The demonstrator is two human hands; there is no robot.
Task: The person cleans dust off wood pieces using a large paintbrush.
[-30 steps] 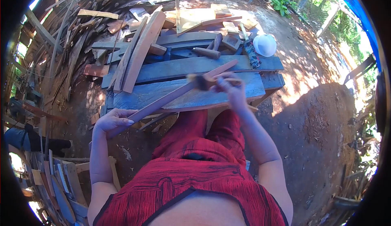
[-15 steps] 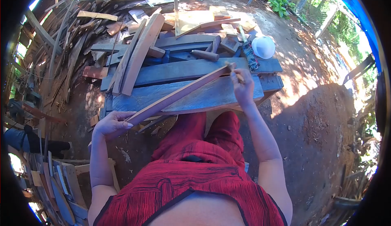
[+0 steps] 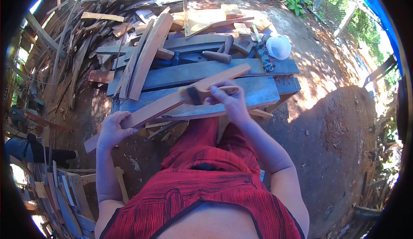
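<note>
A long reddish-brown wooden board (image 3: 155,111) slants across the front of the workbench, its far end toward the right. My left hand (image 3: 112,132) is wrapped round the board's near part, with the lower end sticking out past it. My right hand (image 3: 230,104) grips a flat paintbrush (image 3: 194,96) by its wooden handle. The brush's dark band and pale bristles point left, and the bristles lie against the board's broad face about midway along it.
Two thick planks form the bench top (image 3: 258,90). A wooden mallet-like tool (image 3: 217,57), a white rounded object (image 3: 278,48) and a dark patterned item (image 3: 265,58) sit on it. Boards (image 3: 148,58) lean across its left. Scrap wood (image 3: 81,36) is heaped beyond.
The paintbrush in my right hand has moved from the board's far end down and left to its middle. The board has rolled so that its broad face shows.
</note>
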